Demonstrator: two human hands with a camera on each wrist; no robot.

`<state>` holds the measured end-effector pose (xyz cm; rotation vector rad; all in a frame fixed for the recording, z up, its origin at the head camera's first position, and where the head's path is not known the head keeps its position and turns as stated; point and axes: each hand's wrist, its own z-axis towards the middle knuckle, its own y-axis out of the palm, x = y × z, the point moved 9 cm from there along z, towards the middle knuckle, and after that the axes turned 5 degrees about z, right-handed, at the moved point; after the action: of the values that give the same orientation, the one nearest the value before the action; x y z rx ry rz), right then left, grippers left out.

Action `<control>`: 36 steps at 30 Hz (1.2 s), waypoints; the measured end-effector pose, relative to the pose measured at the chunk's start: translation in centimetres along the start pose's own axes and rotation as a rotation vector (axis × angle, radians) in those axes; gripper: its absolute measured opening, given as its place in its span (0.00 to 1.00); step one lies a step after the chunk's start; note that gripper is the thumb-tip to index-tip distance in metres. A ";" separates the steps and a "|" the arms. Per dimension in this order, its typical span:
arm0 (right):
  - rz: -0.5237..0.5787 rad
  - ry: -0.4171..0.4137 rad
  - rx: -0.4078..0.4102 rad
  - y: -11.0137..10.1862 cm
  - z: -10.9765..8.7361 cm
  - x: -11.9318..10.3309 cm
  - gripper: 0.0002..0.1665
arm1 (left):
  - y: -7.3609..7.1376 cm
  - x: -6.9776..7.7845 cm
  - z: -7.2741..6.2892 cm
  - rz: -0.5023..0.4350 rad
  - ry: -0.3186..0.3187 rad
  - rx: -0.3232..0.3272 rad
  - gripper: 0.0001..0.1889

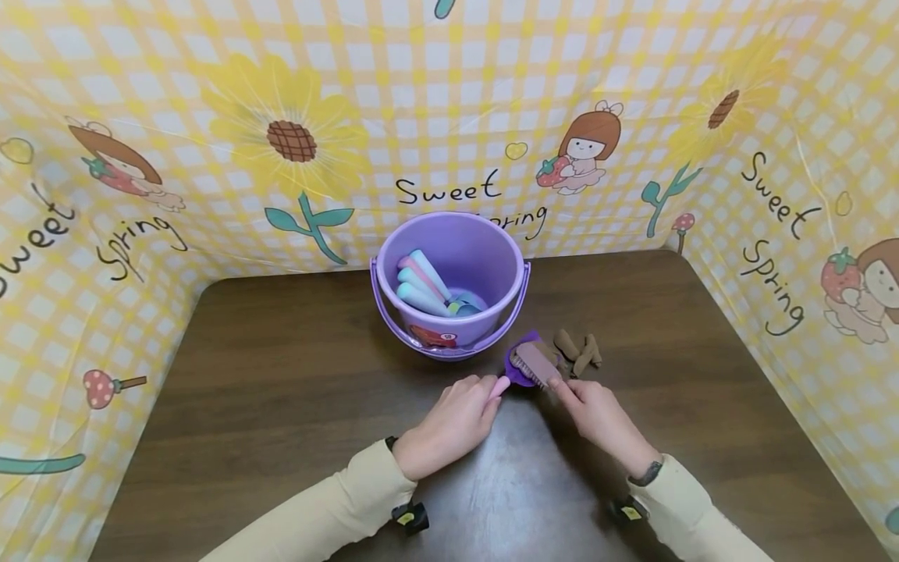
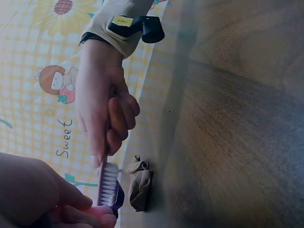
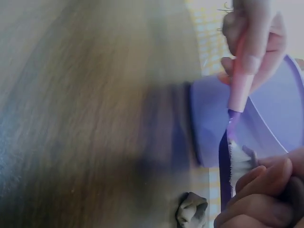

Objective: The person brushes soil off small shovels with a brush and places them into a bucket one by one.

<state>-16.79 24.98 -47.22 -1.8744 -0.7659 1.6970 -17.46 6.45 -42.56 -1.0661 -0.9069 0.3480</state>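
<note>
Purple dustpan (image 1: 520,367) steadied by its pink handle in the clenched left hand (image 1: 449,421); brush (image 1: 535,364) gripped by the right hand (image 1: 597,414), angled into the pan beside brown scraps (image 1: 579,351) on the bench (image 1: 281,375), before the bucket (image 1: 449,281).

I see two bare hands, my left hand (image 1: 449,421) and my right hand (image 1: 600,414). Both arms wear long, pale cream sleeves (image 1: 330,507). Each wrist has a dark band and a small black clip with a yellow sticker (image 1: 410,517).
</note>
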 end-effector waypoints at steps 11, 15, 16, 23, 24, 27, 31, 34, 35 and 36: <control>-0.382 -0.361 0.216 -0.6 -1.5 -2.9 0.24 | -0.1 -0.2 0.2 -0.027 -0.040 -0.033 0.05; -0.365 -0.274 0.216 -0.7 -1.2 -2.5 0.24 | -0.2 0.0 0.1 -0.010 -0.032 -0.020 0.05; -0.330 -0.243 0.197 -0.6 -1.1 -2.2 0.24 | -0.3 0.1 0.0 -0.003 -0.024 -0.015 0.06; -0.103 -0.077 0.086 -0.3 0.1 -0.7 0.27 | -0.5 0.3 0.0 0.016 0.008 0.022 0.06; -0.054 -0.043 0.063 -0.1 0.3 -0.3 0.28 | -0.4 0.3 0.0 0.014 0.005 0.021 0.06; 0.117 0.070 -0.004 0.4 0.6 0.9 0.30 | -0.2 -0.1 -0.1 -0.004 -0.013 -0.001 0.08; 0.160 0.037 0.006 0.2 0.5 0.8 0.29 | 0.1 -0.4 -0.1 -0.018 -0.030 -0.018 0.08; -0.084 -0.214 0.091 -0.4 -0.2 -1.3 0.25 | 0.0 -0.2 -0.1 -0.009 -0.017 -0.004 0.08; -0.185 -0.294 0.134 -0.6 -0.5 -2.0 0.24 | -0.1 -0.2 0.0 -0.005 -0.014 -0.001 0.08; -0.272 -0.366 0.178 -0.7 -0.8 -2.6 0.24 | -0.3 -0.1 0.0 -0.002 -0.013 -0.001 0.08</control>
<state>-16.18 23.68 -44.76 -1.2915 -0.9266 1.8797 -17.55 6.28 -42.36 -1.0654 -0.9197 0.3535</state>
